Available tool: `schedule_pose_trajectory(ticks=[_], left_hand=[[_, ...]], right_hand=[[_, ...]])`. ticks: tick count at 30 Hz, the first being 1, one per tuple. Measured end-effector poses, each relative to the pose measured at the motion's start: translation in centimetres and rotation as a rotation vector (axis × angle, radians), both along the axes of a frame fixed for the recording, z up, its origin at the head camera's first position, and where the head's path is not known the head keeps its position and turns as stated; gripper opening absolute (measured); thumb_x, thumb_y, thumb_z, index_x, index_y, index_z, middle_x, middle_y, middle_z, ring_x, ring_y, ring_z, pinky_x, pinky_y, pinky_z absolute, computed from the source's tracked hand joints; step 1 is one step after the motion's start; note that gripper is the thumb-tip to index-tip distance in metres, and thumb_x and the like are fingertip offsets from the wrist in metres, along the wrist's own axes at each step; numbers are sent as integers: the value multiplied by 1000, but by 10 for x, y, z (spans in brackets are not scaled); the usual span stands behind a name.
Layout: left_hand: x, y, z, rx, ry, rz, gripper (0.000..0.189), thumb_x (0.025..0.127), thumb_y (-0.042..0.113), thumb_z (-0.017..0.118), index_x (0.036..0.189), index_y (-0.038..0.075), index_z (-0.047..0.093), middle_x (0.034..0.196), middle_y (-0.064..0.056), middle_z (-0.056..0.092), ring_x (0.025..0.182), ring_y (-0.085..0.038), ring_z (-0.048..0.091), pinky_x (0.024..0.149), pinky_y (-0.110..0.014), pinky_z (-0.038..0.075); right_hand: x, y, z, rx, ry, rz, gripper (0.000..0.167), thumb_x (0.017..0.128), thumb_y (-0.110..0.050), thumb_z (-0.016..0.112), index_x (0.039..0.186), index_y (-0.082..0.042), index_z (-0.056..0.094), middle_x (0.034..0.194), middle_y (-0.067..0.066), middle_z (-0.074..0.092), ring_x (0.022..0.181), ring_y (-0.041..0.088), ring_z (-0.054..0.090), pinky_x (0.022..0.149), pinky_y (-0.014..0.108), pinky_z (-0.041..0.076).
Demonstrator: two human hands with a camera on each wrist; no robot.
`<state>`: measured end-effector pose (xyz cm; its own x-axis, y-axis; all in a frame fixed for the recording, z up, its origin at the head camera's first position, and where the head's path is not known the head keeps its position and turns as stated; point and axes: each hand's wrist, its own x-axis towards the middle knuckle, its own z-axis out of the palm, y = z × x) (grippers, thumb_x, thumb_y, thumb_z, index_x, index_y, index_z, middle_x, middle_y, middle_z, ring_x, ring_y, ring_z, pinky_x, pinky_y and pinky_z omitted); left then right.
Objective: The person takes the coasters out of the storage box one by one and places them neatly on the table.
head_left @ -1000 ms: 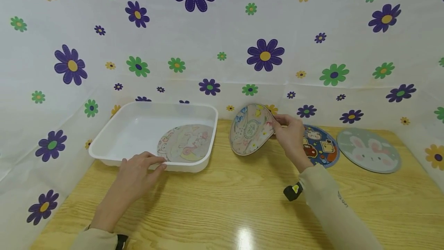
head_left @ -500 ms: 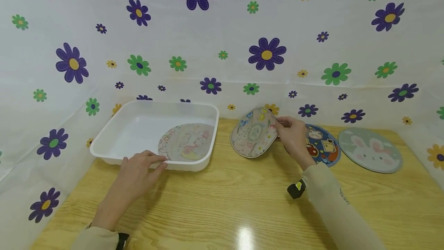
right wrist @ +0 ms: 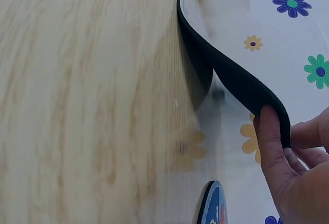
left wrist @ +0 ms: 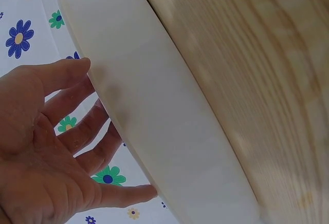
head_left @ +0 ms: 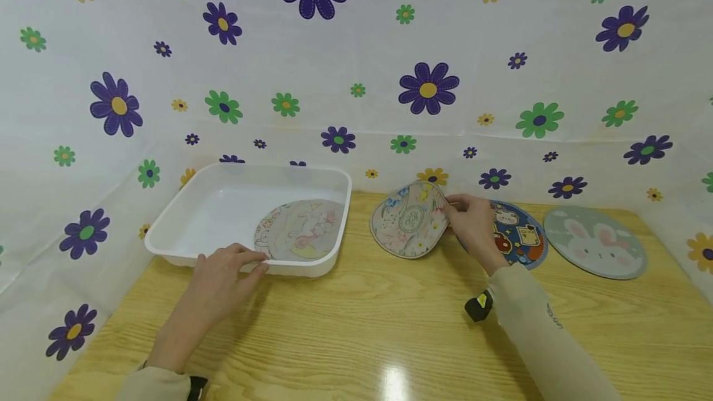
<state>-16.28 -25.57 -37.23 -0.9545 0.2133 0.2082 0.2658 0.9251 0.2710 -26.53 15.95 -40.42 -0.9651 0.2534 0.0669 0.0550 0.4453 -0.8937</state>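
Note:
My right hand (head_left: 473, 221) pinches the right edge of a round floral mouse pad (head_left: 409, 218). The pad bends, its held side raised and its left side low at the table. Its black underside (right wrist: 241, 82) shows in the right wrist view. My left hand (head_left: 223, 280) holds the near rim of a white plastic tray (head_left: 195, 194), thumb outside and some fingertips hidden behind the rim. Inside the tray's right part lies a pale round mouse pad (head_left: 301, 231) with a unicorn print. In the left wrist view, the left hand (left wrist: 61, 136) is against the tray wall (left wrist: 159, 106).
A dark blue cartoon mouse pad (head_left: 520, 237) lies flat, partly behind my right hand. Right of it is a grey-green rabbit mouse pad (head_left: 596, 243). Beneath everything is a wood-grain table (head_left: 345, 333). Flower-printed cloth (head_left: 367, 48) rises behind and at both sides.
The right hand has lowered and shifted slightly right with the floral mouse pad, which has flattened somewhat towards the table. The left hand stays on the tray rim.

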Motion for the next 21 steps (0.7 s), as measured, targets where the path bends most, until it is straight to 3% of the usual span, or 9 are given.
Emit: schedule_pose_trajectory(ticks=[9,21], left_hand=[[0,1,-1,5,22,-1,23,97,26,70,113,11,78,111,-14,75,107,-43,69,96,-87,34],[1,1,-1,3,36,-4,23,96,25,70,114,12,78,112,-15,74,108,-43,68,95,-85,36]], right_hand=[[1,3,-5,35,-5,24,31,102,-15,61,128,-1,68,115,26,73,80,25,77,71,38,65],[3,5,-7,92,-2,53,32,101,-15,62,128,3,67,115,27,72,81,29,78,69,37,64]])
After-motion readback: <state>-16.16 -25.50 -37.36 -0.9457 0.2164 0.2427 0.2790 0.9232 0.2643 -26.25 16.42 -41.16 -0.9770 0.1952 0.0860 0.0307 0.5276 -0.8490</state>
